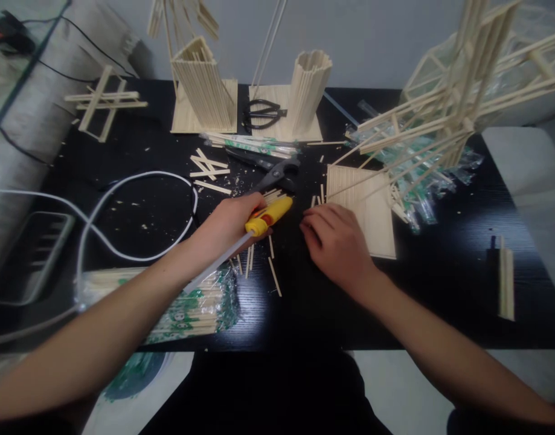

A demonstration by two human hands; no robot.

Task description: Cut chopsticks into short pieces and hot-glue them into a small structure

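My left hand [238, 220] is wrapped round a yellow glue gun [277, 210], and a long pale glue stick [220, 260] runs out of its rear end over my forearm. Short cut wooden sticks [275, 277] lie scattered below and beside that hand. To the right, my right hand [334, 241] has its fingers curled together near a few short stick pieces [320, 196]; whatever is between the fingertips is hidden. Beside it lies a flat panel of wooden sticks [372, 223]. Large black scissors or shears [275, 172] rest just beyond my left hand.
Two stick towers [200, 90] [310, 90] stand on bases at the back, with black scissors [263, 115] between them. A large stick frame [458, 103] rises at right over plastic wrappers [422, 169]. A white cable [159, 175] loops at left near packaged sticks [191, 308].
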